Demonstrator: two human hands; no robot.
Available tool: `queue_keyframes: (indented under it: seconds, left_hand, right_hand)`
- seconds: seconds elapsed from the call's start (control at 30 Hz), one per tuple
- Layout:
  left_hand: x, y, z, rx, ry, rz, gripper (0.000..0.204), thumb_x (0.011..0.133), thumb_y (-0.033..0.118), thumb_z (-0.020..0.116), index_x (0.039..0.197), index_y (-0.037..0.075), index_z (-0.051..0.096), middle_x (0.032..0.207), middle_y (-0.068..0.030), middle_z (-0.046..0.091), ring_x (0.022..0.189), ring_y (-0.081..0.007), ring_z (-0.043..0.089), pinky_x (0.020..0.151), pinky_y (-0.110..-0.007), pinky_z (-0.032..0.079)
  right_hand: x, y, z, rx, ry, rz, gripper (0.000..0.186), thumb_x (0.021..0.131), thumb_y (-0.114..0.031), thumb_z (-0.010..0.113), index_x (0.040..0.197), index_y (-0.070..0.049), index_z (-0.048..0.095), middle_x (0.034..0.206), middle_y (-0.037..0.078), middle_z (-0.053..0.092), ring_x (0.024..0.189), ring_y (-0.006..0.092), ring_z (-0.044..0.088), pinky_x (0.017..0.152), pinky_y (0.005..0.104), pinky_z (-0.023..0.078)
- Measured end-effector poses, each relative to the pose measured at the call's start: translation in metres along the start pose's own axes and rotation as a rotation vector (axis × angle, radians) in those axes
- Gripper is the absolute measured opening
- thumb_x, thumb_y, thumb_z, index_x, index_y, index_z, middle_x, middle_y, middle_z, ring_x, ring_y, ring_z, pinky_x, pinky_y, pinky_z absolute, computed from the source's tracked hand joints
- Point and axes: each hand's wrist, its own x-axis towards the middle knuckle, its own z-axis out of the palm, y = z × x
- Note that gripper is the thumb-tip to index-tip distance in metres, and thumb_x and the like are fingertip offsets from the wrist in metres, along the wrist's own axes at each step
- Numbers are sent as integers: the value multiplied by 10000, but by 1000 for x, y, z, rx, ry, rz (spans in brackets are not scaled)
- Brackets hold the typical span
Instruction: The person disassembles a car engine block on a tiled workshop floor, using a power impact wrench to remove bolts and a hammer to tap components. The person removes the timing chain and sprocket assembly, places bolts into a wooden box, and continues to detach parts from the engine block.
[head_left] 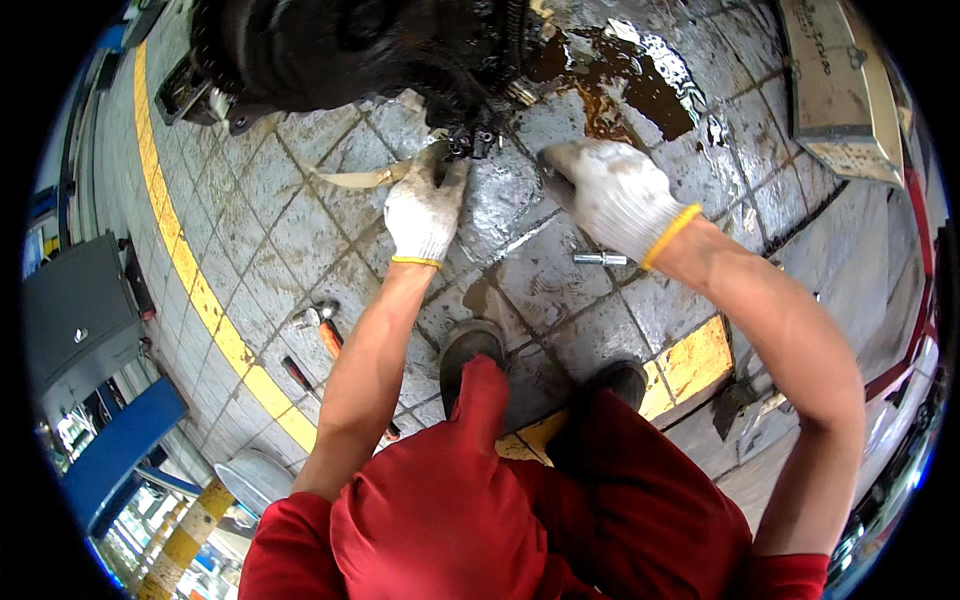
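Note:
A large, oily black engine or gearbox assembly (370, 50) lies on the tiled floor at the top. My left hand (422, 212), in a white knit glove with a yellow cuff, reaches to its lower edge. Its thumb and fingers curl by small dark metal parts (472, 143), but what they grip is hidden. From under this hand a tan flat strip (360, 180) sticks out leftward. My right hand (618, 195), gloved alike, is closed and slightly blurred above the floor right of the assembly; its contents cannot be made out. Below it lies a shiny metal socket-like rod (600, 258).
Dark oil (640, 95) pools at the upper right, near a tan metal box (835, 80). A hammer (325, 320) and a screwdriver-like tool (295, 373) lie by my left forearm. A grey cabinet (85, 320) stands at left, beyond a yellow floor line (205, 285).

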Motion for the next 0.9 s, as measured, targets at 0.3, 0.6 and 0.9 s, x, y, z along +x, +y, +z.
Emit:
queue_keyframes:
  seconds: [0.3,0.6,0.9]
  left_hand:
    - [8,-11,10,-2,20,34,400,964,362,707,1288,128,720,1071,-184,780,985,-376,756,870,-446,593]
    - [10,1,0,29,-41,-19,445,955,376,734,1324,129,711,1143,-168,776,1044,-359,752,906,-414,592]
    - [3,-9,-1,-60,24,76,363,956,378,707,1210,122,747,990,-175,779,923,-375,756,831,-447,601]
  right_hand:
    - [69,5,80,-75,81,107,281,956,-74,519,1195,-30,661,1033,241,716,929,419,732,782,505,592]
    - [88,4,104,-98,35,248,262,942,-107,557,1177,-45,656,1048,232,723,918,396,749,768,494,610]
    - [71,2,93,-31,221,181,238,956,-187,598,1149,-57,651,1039,262,719,904,445,724,792,527,589]
